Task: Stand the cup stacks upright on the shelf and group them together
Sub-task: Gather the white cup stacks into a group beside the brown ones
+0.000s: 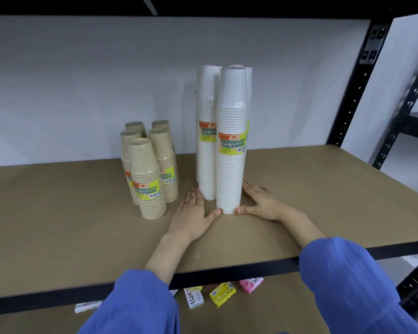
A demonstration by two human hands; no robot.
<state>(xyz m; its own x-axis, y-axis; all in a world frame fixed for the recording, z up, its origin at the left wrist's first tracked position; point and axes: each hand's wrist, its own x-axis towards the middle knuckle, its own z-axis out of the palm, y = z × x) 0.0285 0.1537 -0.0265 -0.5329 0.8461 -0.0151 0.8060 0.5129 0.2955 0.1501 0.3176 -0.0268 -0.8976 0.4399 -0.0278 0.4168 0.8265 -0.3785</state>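
While white cup stacks (231, 141) stand upright | 2 hands (194, 210) flat, unclenched, flanking base | apparently touching

- We have one view only, a wide-angle camera worn on the head.
- We look forward and down across the shelf (299, 189) from just before its front edge, facing the white back wall (82, 80).
- We stand close: both forearms reach in from the bottom of the picture.
- Straight lines bow near the picture's sides.
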